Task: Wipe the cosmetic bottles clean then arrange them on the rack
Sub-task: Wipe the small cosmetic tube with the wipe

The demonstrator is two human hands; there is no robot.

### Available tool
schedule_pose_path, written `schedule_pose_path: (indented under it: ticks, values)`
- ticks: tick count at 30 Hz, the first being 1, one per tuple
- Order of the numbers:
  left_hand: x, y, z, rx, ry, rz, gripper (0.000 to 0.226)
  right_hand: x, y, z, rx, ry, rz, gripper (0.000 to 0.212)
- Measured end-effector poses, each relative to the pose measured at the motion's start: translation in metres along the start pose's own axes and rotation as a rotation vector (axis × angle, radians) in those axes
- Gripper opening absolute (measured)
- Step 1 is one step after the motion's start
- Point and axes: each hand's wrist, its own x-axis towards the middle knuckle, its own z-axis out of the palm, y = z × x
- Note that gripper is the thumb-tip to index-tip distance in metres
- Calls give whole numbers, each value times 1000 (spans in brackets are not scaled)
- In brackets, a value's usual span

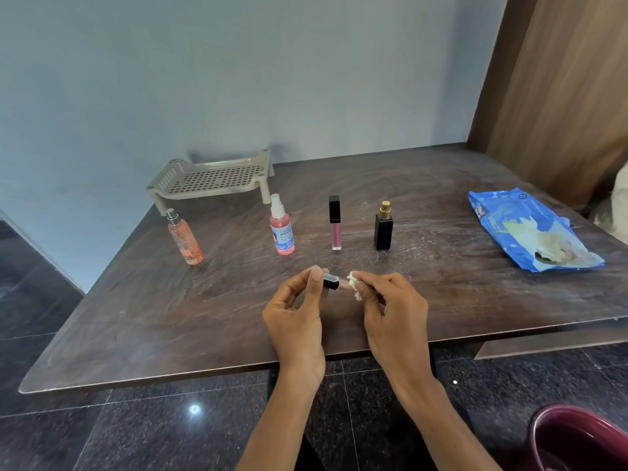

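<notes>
At the back of the dark surface (204, 317) stands the rack (210, 180). Four bottles (282, 229) wait in front of it, not yet racked. Nearer still, the left hand (295, 317) pinches a small tube (331, 282) in its fingers (316, 277), and the right hand (390, 307) clenches a wipe (353, 285) against it. Wiping is in hand, probably. Next, the tube needs carrying to the rack.

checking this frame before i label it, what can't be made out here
All in the head view:
- Small tube pinched by the left hand: only its black cap and a bit of the body show. The white wipe and the right hand cover the far end.
- Spray bottle: label print too small to read.
- Wipes pack: text too small.
- Maroon container: cut off by the bottom-right corner.
</notes>
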Motion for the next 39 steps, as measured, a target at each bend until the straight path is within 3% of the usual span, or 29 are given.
schedule_pose_path:
  ticks: [12,22,33,39]
  values:
    - [-4,0,1,14,-21,52,15,7,-30,21,56,-74,-100,19]
    - [-5,-2,1,0,-30,61,18,8,7,-12,-140,-39,66,18]
    - [-3,-3,1,0,10,84,17,14,-27,21,-26,-112,-89,17]
    - [-5,-3,3,-30,1,81,18,6,3,-5,-108,-61,39,18]
